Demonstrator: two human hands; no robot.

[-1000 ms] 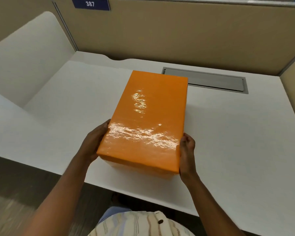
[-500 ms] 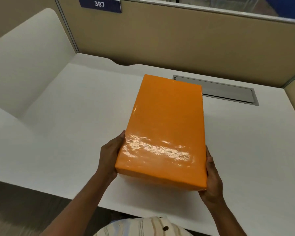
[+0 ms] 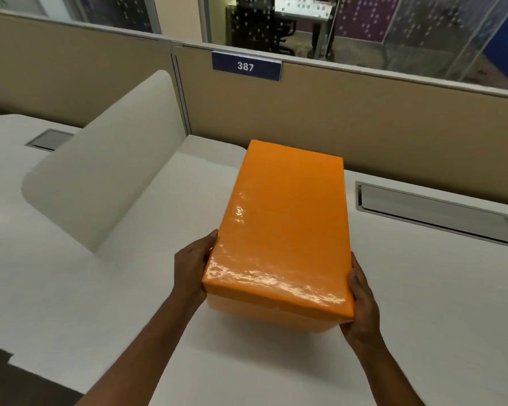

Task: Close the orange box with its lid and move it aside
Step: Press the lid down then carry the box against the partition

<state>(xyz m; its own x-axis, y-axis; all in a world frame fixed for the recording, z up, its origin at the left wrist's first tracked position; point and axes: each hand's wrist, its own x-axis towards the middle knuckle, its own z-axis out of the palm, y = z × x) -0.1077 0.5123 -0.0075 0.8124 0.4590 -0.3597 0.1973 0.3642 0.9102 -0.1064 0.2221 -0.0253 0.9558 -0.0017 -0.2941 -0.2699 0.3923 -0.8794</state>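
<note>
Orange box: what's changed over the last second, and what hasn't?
The orange box has slid away from the desk's near edge toward the left divider. The view tilted up too. Unchanged: lid on, left hand and right hand clasping its near corners.

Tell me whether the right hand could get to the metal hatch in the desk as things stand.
Probably not yet: the right hand is clasped on the orange box. The desk between it and the hatch lies bare, so once it lets go the way looks free.
</note>
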